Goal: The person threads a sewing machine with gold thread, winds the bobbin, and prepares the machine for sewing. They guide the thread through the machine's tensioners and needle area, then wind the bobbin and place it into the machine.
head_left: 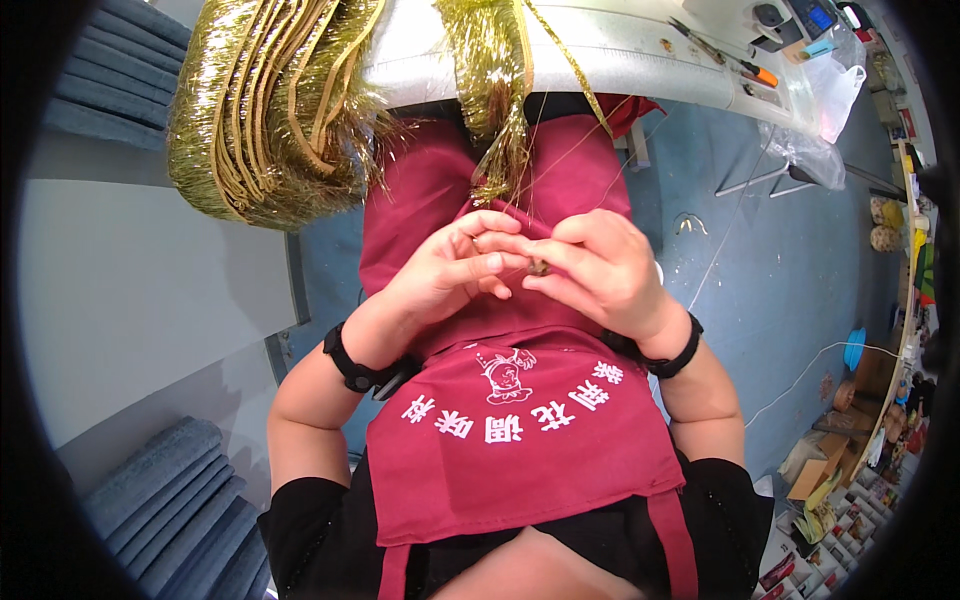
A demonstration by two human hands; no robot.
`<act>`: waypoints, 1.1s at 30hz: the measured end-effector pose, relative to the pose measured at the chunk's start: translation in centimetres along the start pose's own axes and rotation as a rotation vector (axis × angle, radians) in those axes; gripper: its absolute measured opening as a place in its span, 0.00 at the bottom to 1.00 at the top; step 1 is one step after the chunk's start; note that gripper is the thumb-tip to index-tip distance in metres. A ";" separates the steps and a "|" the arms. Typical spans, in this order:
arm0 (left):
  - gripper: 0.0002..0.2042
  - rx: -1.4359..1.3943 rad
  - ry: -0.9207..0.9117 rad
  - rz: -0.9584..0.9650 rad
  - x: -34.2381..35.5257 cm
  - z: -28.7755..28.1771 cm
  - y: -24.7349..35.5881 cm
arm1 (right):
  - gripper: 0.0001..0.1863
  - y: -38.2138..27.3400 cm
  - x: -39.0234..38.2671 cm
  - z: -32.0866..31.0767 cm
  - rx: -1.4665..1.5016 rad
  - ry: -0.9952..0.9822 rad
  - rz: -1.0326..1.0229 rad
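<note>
Over my lap, my left hand [455, 262] and my right hand [605, 268] meet at the fingertips. My right thumb and fingers pinch a small brownish piece [540, 267], too small to name. The left fingers are curled and pressed against the right fingertips; what they hold, if anything, is hidden. Just beyond the hands, a strip of gold tinsel fringe [487, 70] hangs from the table edge onto my maroon apron [520, 490]. Fine threads run from near my fingers up toward the table. To the left, a thick bundle of gold tinsel fringe [255, 120] drapes over the edge.
The white table [640, 50] spans the far side. On its right lie a tool with an orange handle [760, 74], a dark device [812, 15] and clear plastic bags [832, 95]. Folded blue-grey cloth [175, 500] is stacked at left. Crowded shelves [900, 330] line the right.
</note>
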State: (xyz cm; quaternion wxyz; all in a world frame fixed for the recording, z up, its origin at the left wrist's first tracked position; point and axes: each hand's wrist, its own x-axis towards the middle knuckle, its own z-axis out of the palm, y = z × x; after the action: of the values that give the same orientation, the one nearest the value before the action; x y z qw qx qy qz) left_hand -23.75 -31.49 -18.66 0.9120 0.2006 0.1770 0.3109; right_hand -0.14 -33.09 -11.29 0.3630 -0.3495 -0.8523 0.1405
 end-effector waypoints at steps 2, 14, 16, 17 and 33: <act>0.13 0.132 0.090 0.058 -1.0 -0.5 1.0 | 0.21 0.1 0.0 -1.2 0.025 0.032 0.043; 0.16 0.211 -0.111 0.524 -8.7 -6.8 5.2 | 0.18 0.9 1.6 -6.2 0.024 0.261 0.096; 0.14 0.022 -0.251 0.658 -8.4 -8.0 5.4 | 0.18 0.7 1.8 -6.9 0.086 0.348 0.150; 0.15 -0.070 -0.393 0.645 -8.1 -8.5 5.6 | 0.18 0.7 2.0 -7.3 0.083 0.374 0.135; 0.43 -0.046 -0.333 0.376 -12.6 -9.4 3.8 | 0.16 10.1 -1.1 -13.0 0.307 1.050 0.516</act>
State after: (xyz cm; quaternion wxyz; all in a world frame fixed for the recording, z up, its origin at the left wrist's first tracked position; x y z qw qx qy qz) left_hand -39.25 -34.39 -22.40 0.8589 0.2577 -0.0230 0.4419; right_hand 14.71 -26.77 -7.82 0.7357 -0.5111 -0.4169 0.1542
